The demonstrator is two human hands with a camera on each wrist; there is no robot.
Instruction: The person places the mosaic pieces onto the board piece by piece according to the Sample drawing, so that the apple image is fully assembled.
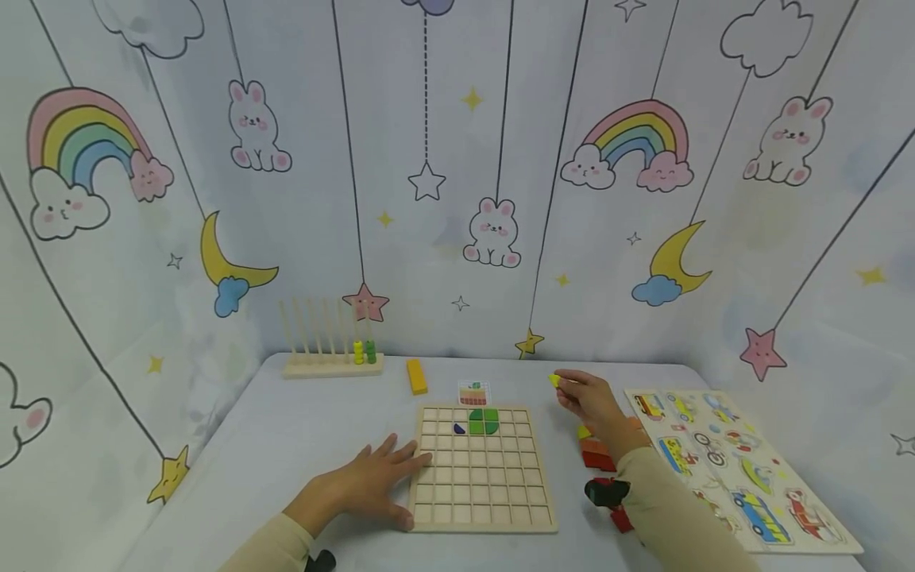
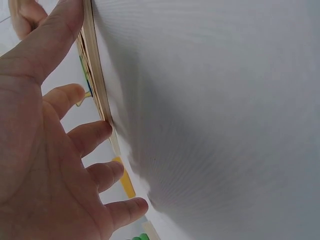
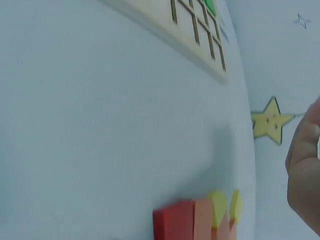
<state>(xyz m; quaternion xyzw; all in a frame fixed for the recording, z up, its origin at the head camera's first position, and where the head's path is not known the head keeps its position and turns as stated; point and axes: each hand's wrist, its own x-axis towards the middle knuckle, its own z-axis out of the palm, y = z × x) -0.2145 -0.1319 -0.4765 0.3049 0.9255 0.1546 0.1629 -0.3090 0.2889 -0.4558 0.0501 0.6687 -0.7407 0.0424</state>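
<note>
In the head view a wooden grid board (image 1: 486,527) lies on the white table. Several green pieces (image 1: 476,427) and a small dark blue piece (image 1: 459,429) sit in its upper cells. My left hand (image 1: 368,485) has its fingers spread and touches the board's left edge; the left wrist view shows the palm (image 2: 45,160) beside that edge. Right of the board's far end, my right hand (image 1: 589,401) pinches a small yellow piece (image 1: 554,380) above the table. In the right wrist view only part of the right hand (image 3: 305,165) shows, without the piece.
A picture card (image 1: 475,392) lies behind the board, with a yellow block (image 1: 417,376) to its left. A pegged wooden stand (image 1: 332,369) holds yellow and green beads. Red and orange blocks (image 1: 596,454) lie below the right forearm, beside a picture puzzle board (image 1: 808,543).
</note>
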